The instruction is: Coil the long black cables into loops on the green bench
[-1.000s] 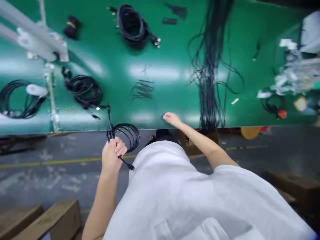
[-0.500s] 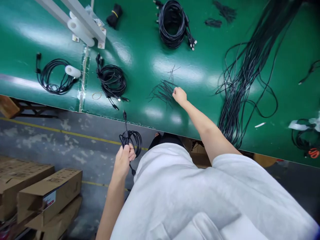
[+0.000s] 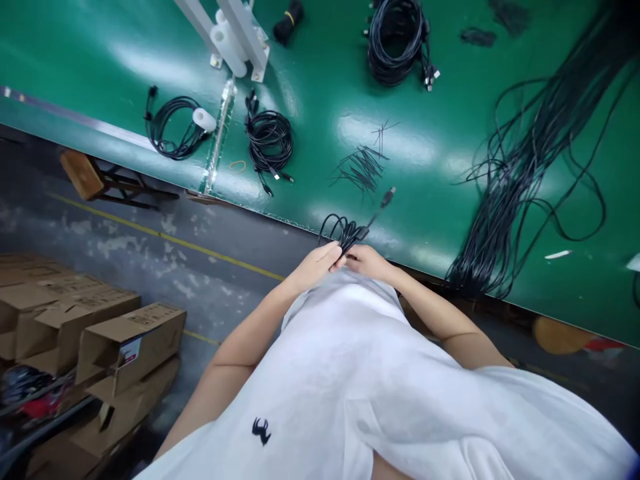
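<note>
My left hand [image 3: 319, 262] is closed round a small coil of black cable [image 3: 343, 231] at the table's front edge. The cable's plug end points up and to the right, over the tabletop. Close against the lower right of the coil, my right hand [image 3: 372, 262] has its fingers bent together. What those fingers hold, if anything, is too small or hidden to make out. Beyond both hands, a loose pile of thin black ties [image 3: 364, 168] lies on the green table [image 3: 320, 87].
Coiled cables [image 3: 270, 141] lie to the left, and a larger cable coil [image 3: 395, 40] at the back. Long loose black cables [image 3: 530, 160] spread across the right. A metal post [image 3: 245, 37] stands at the back left. Cardboard boxes [image 3: 133, 340] and a wooden stool [image 3: 83, 175] are on the floor side.
My right hand has come back from the pile of thin ties to the coil. My left hand has carried the coil right and up to the table edge. The view has shifted left.
</note>
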`<state>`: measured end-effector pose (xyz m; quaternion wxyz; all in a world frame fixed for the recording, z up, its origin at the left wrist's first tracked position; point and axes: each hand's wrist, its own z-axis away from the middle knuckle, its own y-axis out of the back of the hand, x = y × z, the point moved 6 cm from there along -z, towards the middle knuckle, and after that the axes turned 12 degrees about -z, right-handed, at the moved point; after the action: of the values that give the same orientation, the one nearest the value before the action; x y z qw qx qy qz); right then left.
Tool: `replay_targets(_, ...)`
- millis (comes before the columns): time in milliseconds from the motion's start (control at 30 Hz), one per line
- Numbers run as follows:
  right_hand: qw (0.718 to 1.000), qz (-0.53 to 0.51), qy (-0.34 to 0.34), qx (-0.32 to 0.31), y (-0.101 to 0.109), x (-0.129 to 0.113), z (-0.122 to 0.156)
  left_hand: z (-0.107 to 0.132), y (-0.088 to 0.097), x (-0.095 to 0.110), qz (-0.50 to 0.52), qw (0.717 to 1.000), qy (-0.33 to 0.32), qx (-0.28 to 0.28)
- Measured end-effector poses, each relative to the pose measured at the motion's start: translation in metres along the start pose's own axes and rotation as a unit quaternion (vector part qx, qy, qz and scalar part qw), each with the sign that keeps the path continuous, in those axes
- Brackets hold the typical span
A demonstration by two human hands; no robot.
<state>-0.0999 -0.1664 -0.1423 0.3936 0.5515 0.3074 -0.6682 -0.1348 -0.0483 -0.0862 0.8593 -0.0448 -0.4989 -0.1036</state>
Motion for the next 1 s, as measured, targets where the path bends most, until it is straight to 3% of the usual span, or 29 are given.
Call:
replay_targets(67, 0.999, -0.011, 0.003, 0.035, 0.003, -0.007, -0.011, -0.002, -0.004, -0.002, 0.026, 1.000, 0.005, 0.012)
replay_targets(167, 0.997, -0.044, 0.011, 0.057, 0.006, -0.011, -0.021, -0.002, 0.001, -0.016, 0.109, 0.990, 0.019, 0.084)
replay_targets(267, 0.993, -0.085, -0.014, 0.086, 0.001, -0.002, -0.026, 0.007, 0.009, -0.028, 0.162, 0.976, 0.027, 0.141)
replay_targets(367, 0.981, -0.139, -0.064, 0.118, -0.008, 0.013, -0.032, 0.020, 0.010, -0.031, 0.185, 0.971, 0.017, 0.154)
replay_targets(500, 0.944, -0.303, -0.101, 0.085, -0.025, 0.019, -0.037, 0.033, 0.001, -0.035, 0.213, 0.968, 0.040, 0.126)
replay_targets(633, 0.918, -0.360, -0.130, 0.103, -0.030, 0.019, -0.031, 0.039, -0.005, -0.040, 0.228, 0.964, 0.052, 0.126)
replay_targets(767, 0.905, -0.385, -0.184, 0.000, -0.044, 0.020, -0.027, 0.037, -0.005, -0.042, 0.252, 0.958, 0.027, 0.137)
replay_targets(833, 0.911, -0.363, -0.195, -0.022, -0.046, 0.018, -0.024, 0.035, -0.005, -0.046, 0.243, 0.958, 0.031, 0.146)
replay_targets(900, 0.949, -0.272, -0.159, 0.009, -0.038, 0.010, -0.021, 0.034, -0.003, -0.049, 0.194, 0.967, 0.036, 0.158)
replay_targets(967, 0.993, -0.085, -0.064, 0.050, -0.028, -0.009, -0.015, 0.034, -0.001, -0.049, 0.112, 0.977, 0.027, 0.180)
replay_targets(1000, 0.998, 0.030, -0.006, 0.060, -0.025, -0.022, -0.012, 0.033, 0.000, -0.048, 0.071, 0.979, 0.019, 0.189)
